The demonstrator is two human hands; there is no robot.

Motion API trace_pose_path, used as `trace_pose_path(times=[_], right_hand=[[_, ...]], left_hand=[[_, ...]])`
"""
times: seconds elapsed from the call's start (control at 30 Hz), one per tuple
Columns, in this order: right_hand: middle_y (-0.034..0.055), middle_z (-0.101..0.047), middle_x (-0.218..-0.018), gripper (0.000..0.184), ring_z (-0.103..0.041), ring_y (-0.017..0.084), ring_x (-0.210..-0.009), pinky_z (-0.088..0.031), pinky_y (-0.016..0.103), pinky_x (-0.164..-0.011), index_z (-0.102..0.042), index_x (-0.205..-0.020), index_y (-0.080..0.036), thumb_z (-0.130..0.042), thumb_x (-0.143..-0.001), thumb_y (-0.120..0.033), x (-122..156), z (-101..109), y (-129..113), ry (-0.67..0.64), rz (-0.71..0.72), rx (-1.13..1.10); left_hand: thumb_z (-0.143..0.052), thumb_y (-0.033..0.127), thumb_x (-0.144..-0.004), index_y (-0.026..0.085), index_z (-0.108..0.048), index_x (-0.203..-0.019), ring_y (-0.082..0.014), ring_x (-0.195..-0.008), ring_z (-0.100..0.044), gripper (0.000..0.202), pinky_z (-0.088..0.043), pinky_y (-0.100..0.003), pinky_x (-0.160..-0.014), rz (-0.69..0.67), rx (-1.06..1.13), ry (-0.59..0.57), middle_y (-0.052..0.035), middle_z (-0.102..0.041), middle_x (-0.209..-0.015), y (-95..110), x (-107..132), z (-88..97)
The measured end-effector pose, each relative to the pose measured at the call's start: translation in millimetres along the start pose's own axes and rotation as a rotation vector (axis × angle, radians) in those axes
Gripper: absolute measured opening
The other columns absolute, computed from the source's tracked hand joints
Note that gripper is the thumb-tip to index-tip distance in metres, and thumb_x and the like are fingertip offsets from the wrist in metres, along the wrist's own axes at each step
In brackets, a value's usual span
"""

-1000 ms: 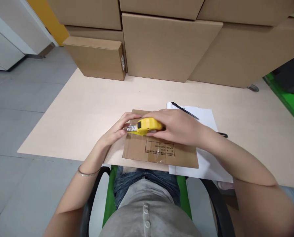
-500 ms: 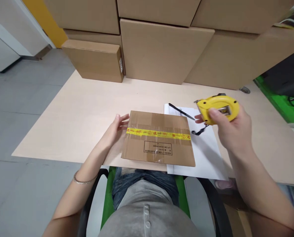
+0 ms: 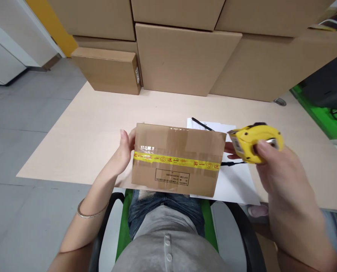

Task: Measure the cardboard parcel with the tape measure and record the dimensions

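Note:
A small cardboard box [image 3: 177, 147] with a yellow printed tape strip across its top is lifted off the table, in front of me. My left hand [image 3: 125, 149] grips its left end, thumb on the near side and fingers behind. My right hand [image 3: 273, 162] is closed round a yellow tape measure [image 3: 253, 141], held just right of the box, with fingertips close to the box's right end. A black strap hangs from the tape measure.
White paper sheets [image 3: 233, 181] lie under and right of the box, with a black pen [image 3: 201, 124] at their far edge. Large cardboard boxes [image 3: 185, 56] are stacked along the table's far side. The pale table's [image 3: 86, 132] left part lies bare. A green chair is under me.
The tape measure left the box top and swung out to the right in my right hand. My left hand then raised the box off the table and tilted it toward me.

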State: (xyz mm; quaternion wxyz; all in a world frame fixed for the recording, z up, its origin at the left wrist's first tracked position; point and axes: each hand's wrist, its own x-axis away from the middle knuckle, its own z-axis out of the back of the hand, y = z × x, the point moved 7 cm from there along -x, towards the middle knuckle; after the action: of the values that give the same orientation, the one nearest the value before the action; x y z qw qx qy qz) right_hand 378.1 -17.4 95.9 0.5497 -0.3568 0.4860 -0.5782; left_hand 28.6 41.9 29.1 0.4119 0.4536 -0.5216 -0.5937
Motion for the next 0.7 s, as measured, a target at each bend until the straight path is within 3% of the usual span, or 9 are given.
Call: trace_pose_path(times=[0.13,0.2,0.33,0.4,0.5,0.57,0.63,0.7], right_hand=[[0.0018,-0.080,-0.121,0.018,-0.074,0.034,-0.119,-0.066,0.051,-0.093,-0.081,-0.106,-0.038,-0.070,-0.094,-0.045,13,10,-4,0.119,-0.002,-0.216],[0.0024,-0.080,-0.119,0.017,-0.076,0.034,-0.115,-0.068,0.050,-0.087,-0.081,-0.104,-0.038,-0.072,-0.092,-0.046,16,10,3,0.126,-0.025,-0.233],[0.0029,-0.081,-0.105,0.015,-0.080,0.032,-0.100,-0.069,0.048,-0.079,-0.082,-0.099,-0.036,-0.077,-0.089,-0.047,21,11,29,0.123,-0.156,-0.208],[0.0022,-0.080,-0.105,0.016,-0.080,0.032,-0.099,-0.069,0.050,-0.080,-0.081,-0.101,-0.037,-0.080,-0.087,-0.045,23,17,30,0.161,-0.146,-0.192],[0.0014,-0.076,-0.112,0.019,-0.078,0.036,-0.105,-0.067,0.057,-0.083,-0.076,-0.106,-0.039,-0.079,-0.088,-0.043,21,27,12,0.227,-0.034,-0.141],[0.0006,-0.073,-0.118,0.024,-0.076,0.038,-0.109,-0.066,0.059,-0.081,-0.073,-0.112,-0.041,-0.078,-0.090,-0.045,13,27,-11,0.191,0.082,-0.065],[-0.0004,-0.072,-0.122,0.033,-0.074,0.037,-0.112,-0.066,0.060,-0.084,-0.069,-0.122,-0.044,-0.079,-0.090,-0.047,-2,14,-38,0.074,0.233,0.032],[-0.0008,-0.070,-0.129,0.043,-0.073,0.034,-0.116,-0.064,0.057,-0.094,-0.066,-0.130,-0.046,-0.081,-0.090,-0.045,-18,-13,-63,-0.101,0.398,0.122]], left_hand=[[-0.019,0.081,-0.103,0.043,-0.050,-0.161,-0.0320,-0.163,-0.041,0.076,-0.039,-0.056,-0.133,-0.194,-0.027,0.071,0.0006,-0.050,-0.171,16,1,-0.7],[-0.018,0.079,-0.105,0.043,-0.056,-0.157,-0.0318,-0.165,-0.037,0.074,-0.030,-0.056,-0.137,-0.264,-0.072,0.094,0.0011,-0.050,-0.171,20,2,-4.3],[-0.014,0.076,-0.106,0.039,-0.074,-0.137,-0.0339,-0.162,-0.040,0.077,-0.029,-0.060,-0.137,-0.266,-0.149,0.104,-0.0027,-0.054,-0.165,15,1,-7.8],[-0.021,0.074,-0.107,0.039,-0.076,-0.133,-0.0345,-0.164,-0.036,0.070,-0.026,-0.060,-0.138,-0.272,-0.165,0.092,-0.0030,-0.051,-0.166,12,1,-6.3],[-0.051,0.069,-0.102,0.042,-0.072,-0.140,-0.0365,-0.166,-0.031,0.051,-0.021,-0.060,-0.139,-0.277,-0.138,0.022,-0.0016,-0.050,-0.167,7,-3,-3.8],[-0.066,0.066,-0.095,0.045,-0.065,-0.148,-0.0382,-0.166,-0.030,0.057,-0.023,-0.060,-0.138,-0.271,-0.068,-0.040,0.0000,-0.050,-0.169,4,-10,-2.8],[-0.070,0.065,-0.091,0.046,-0.060,-0.152,-0.0397,-0.166,-0.029,0.065,-0.023,-0.061,-0.138,-0.258,0.004,-0.096,0.0014,-0.047,-0.171,3,-17,-2.3],[-0.072,0.065,-0.088,0.044,-0.061,-0.153,-0.0413,-0.166,-0.029,0.069,-0.023,-0.061,-0.138,-0.247,0.037,-0.146,0.0015,-0.047,-0.172,3,-24,-3.4]])
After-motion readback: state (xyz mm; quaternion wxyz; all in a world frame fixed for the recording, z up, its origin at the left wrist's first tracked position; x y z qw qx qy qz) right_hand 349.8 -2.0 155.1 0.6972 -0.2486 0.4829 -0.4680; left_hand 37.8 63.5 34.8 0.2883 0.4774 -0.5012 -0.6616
